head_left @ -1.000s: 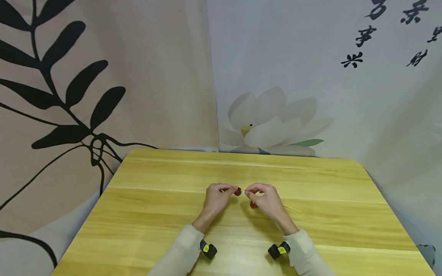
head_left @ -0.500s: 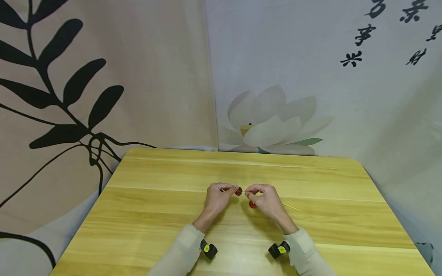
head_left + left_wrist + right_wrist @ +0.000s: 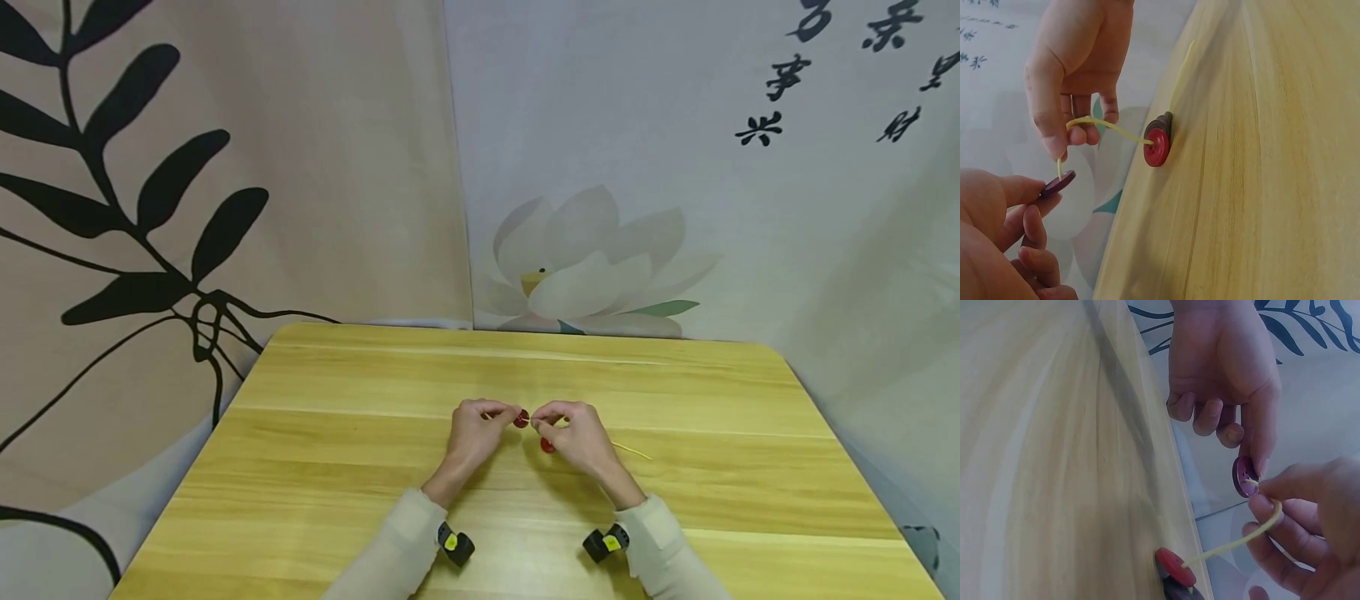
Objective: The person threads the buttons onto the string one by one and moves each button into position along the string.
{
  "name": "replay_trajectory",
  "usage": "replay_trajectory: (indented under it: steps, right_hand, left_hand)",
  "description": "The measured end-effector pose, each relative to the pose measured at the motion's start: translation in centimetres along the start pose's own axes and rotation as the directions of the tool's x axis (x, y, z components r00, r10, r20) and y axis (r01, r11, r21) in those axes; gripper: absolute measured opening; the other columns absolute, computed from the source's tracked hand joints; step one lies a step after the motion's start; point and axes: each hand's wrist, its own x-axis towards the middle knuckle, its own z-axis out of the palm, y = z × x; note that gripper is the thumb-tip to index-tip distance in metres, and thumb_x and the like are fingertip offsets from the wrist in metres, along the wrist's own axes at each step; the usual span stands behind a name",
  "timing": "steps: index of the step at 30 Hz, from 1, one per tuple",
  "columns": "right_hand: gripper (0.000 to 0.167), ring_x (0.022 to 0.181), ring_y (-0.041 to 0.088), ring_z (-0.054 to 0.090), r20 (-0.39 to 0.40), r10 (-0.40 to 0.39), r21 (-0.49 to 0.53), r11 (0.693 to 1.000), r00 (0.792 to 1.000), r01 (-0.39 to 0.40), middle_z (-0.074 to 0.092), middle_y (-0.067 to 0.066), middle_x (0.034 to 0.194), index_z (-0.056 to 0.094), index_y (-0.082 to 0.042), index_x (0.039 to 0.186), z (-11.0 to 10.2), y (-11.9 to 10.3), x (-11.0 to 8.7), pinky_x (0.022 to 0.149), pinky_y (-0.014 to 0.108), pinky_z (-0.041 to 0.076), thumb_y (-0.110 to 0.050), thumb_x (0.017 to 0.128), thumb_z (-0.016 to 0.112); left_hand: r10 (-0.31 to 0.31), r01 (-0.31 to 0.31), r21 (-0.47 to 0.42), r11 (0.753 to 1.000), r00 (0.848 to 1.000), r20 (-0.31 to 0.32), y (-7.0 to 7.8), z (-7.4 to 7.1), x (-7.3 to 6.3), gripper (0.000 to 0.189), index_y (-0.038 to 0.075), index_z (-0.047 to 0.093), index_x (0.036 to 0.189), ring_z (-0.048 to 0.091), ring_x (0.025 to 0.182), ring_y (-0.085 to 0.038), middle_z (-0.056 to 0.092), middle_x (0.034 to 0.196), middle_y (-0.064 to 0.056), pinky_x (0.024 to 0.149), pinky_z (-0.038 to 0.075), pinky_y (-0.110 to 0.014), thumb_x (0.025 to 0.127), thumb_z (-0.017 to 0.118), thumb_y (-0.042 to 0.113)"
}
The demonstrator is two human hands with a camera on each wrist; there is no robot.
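My left hand (image 3: 476,429) pinches a dark purple-red button (image 3: 1245,477) by its edge between thumb and fingers. My right hand (image 3: 577,435) pinches a yellow cord (image 3: 1119,130) close to its end. In both wrist views the cord's tip meets the button's face at its holes; whether it passes through cannot be told. From the right fingertips the cord loops down to a red button (image 3: 1157,147) threaded on it. Behind that red button, several darker threaded pieces (image 3: 1166,120) sit on the cord by the table. The cord's other end trails past them.
Both hands are above a wooden table (image 3: 360,483) with light grain. Printed curtains (image 3: 360,167) hang behind its far edge. Black wrist cameras (image 3: 455,546) are strapped at both cuffs.
The left hand has shifted slightly right with its button, narrowing the gap to the right fingertips until the button meets the cord's tip. The right hand stays nearly still.
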Motion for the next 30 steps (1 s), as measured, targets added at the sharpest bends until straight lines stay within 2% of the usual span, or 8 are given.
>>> replay_trajectory:
  steps: [10, 17, 22, 30]
  right_hand:
    - [0.003, 0.073, 0.019, 0.063, -0.018, 0.000, 0.013, 1.000, 1.000, 0.000, 0.074, 0.006, 0.083, 0.076, -0.008, 0.090, 0.3, 0.0, 0.1, 0.064, 0.027, 0.048, -0.010, 0.089, 0.073]
    - [0.003, 0.071, 0.014, 0.061, -0.019, 0.001, 0.008, 1.000, 1.000, -0.001, 0.074, 0.003, 0.081, 0.076, -0.010, 0.090, 0.5, -0.1, 0.1, 0.068, 0.029, 0.047, -0.011, 0.088, 0.075]
    - [0.005, 0.062, 0.011, 0.057, -0.019, -0.001, 0.010, 1.000, 1.000, 0.001, 0.073, 0.005, 0.079, 0.075, -0.008, 0.090, 0.8, -0.2, 0.2, 0.066, 0.028, 0.046, -0.012, 0.088, 0.074]
    - [0.005, 0.073, 0.012, 0.060, -0.025, -0.019, 0.026, 0.999, 1.000, 0.020, 0.072, 0.005, 0.079, 0.075, -0.007, 0.088, 1.0, -0.2, 0.2, 0.064, 0.026, 0.047, -0.012, 0.090, 0.073]
  left_hand:
    - [-0.007, 0.007, 0.002, 1.000, 1.000, -0.013, 0.1, 0.0, -0.2, 0.014, 0.018, 0.081, 0.085, 0.061, 0.077, -0.013, 0.074, 0.083, 0.003, 0.068, 0.047, -0.032, 0.090, 0.072, 0.028]
    - [-0.003, 0.003, 0.010, 1.000, 1.000, -0.022, 0.2, 0.0, -0.3, 0.015, 0.018, 0.081, 0.084, 0.059, 0.076, -0.013, 0.072, 0.081, 0.004, 0.065, 0.046, -0.031, 0.090, 0.072, 0.028]
    - [0.005, -0.005, 0.022, 1.000, 0.999, -0.033, 0.1, 0.0, -0.3, 0.016, 0.017, 0.080, 0.083, 0.057, 0.072, -0.013, 0.071, 0.080, -0.001, 0.061, 0.044, -0.029, 0.091, 0.072, 0.028]
    - [-0.007, 0.009, 0.033, 0.999, 0.998, -0.057, 0.1, 0.1, -0.2, 0.014, 0.017, 0.080, 0.082, 0.055, 0.069, -0.011, 0.069, 0.077, 0.004, 0.058, 0.043, -0.026, 0.089, 0.073, 0.026]
